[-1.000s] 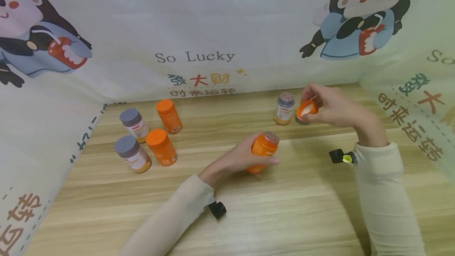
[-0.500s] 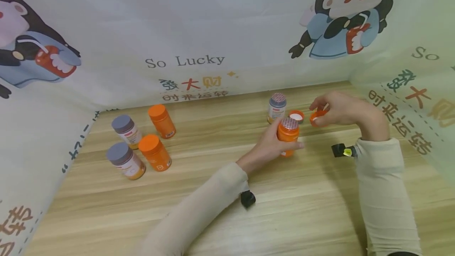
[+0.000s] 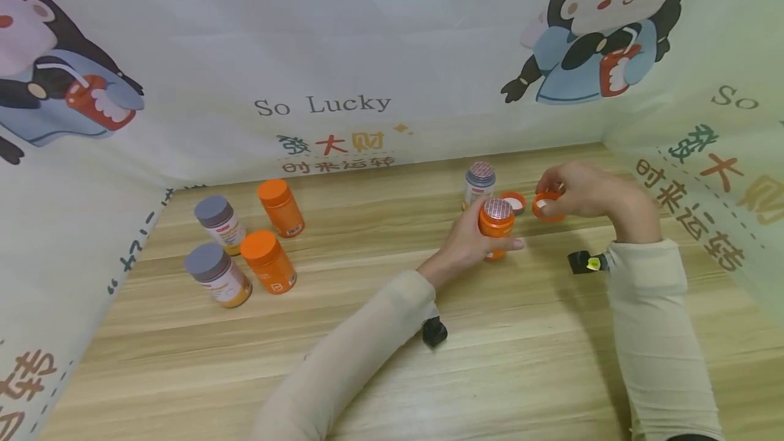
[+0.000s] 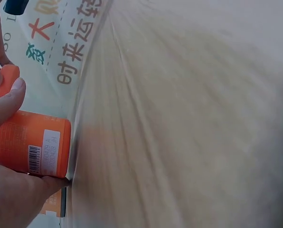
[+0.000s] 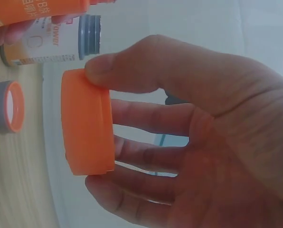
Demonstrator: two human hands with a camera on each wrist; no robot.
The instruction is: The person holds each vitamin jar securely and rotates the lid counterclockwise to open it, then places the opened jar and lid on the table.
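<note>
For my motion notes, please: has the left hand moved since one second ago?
Yes: in the head view, the left hand moved right and forward, judged against the grey-necked bottle behind it.

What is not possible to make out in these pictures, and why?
Inside of the held orange bottle: head view, printed seal covers the mouth.
Full base of the gray-necked bottle: head view, left hand in front.
Rest of the right hand: right wrist view, cut off by right edge.
Small print on the white label: left wrist view, too small.
</note>
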